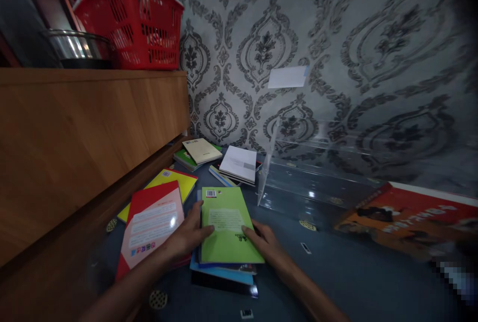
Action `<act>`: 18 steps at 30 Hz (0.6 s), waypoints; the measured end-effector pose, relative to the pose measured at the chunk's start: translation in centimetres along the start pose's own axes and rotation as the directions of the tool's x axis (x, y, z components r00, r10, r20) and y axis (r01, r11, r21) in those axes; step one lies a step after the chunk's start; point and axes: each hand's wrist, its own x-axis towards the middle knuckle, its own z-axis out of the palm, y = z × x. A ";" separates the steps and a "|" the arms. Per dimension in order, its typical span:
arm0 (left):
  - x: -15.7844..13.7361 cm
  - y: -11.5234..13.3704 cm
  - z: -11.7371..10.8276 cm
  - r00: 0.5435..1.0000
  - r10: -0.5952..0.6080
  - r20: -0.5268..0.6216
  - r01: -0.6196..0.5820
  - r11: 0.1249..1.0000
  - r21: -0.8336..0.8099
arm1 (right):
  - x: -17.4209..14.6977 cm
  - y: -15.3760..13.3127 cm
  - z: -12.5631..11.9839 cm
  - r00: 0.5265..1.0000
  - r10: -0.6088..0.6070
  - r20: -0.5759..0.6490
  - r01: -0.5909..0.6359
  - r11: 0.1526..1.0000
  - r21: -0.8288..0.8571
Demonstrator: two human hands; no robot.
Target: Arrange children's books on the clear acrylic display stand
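A light green book (226, 212) with a barcode at its top corner lies over a small stack of books, a blue book (224, 273) showing below it. My left hand (190, 233) grips its left edge, thumb on the cover. On the opposite edge, my right hand (268, 243) holds it the same way; the fingers of both hands are partly hidden at the sides. Left of my left hand is a red and pink book (155, 222), overlapping a yellow book (185, 182).
Farther back lie a cream book (201, 151) and a white book (239, 162) on other books. A clear acrylic rack (298, 182) stands right, with an orange-red book (414, 217) at its end. A red basket (149, 28) and metal bowl (80, 46) top the wooden cabinet (93, 128).
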 end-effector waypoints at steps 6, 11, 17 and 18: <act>-1.3 1.8 0.1 1.000 0.019 0.009 -0.020 0.985 0.169 | 0.4 0.0 0.3 1.000 0.015 0.023 -0.015 1.000 -0.014; -4.2 1.3 -2.2 0.939 0.280 -0.201 -0.151 0.858 0.491 | -0.1 -0.1 0.0 1.000 0.006 0.029 -0.005 0.999 -0.033; -10.4 -2.1 -8.4 0.669 0.222 -0.710 0.118 0.910 0.396 | -0.7 -0.4 0.1 1.000 -0.016 0.022 0.019 0.991 -0.135; -11.4 -2.7 -8.9 0.643 0.108 -0.758 0.151 0.953 0.263 | -0.7 -0.5 0.0 0.999 -0.016 0.042 0.022 0.988 -0.151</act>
